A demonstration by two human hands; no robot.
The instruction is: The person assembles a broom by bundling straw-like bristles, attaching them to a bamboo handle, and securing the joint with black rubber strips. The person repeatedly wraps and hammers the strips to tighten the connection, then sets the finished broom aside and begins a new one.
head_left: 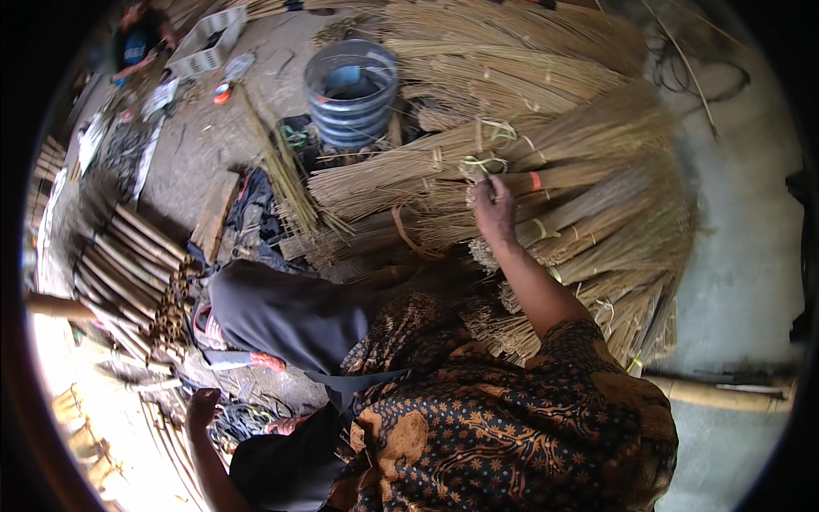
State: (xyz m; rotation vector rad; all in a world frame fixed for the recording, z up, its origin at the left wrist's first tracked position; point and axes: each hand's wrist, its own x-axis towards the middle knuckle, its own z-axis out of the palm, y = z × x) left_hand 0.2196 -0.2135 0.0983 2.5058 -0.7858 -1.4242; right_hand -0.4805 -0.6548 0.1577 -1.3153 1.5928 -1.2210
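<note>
My right hand [495, 207] is stretched out over a heap of thin, straw-coloured stick bundles. Its fingers are closed at the butt end of one bundle of sticks [485, 165], which is bound with a pale green strip. Beside it lies another bundle with an orange band [536, 181]. Down at the lower left, my left hand [202, 410] hangs in shadow near a tangle of dark strips [243, 424]. Its fingers look loosely apart, with nothing visible in them.
A ribbed grey tub [350, 115] stands beyond the bundles. To the left are brooms with bamboo handles [136, 269] and a wooden board [215, 213]. Another person [141, 43] sits at the far left by a white crate [205, 47]. A bamboo pole [717, 394] lies at right.
</note>
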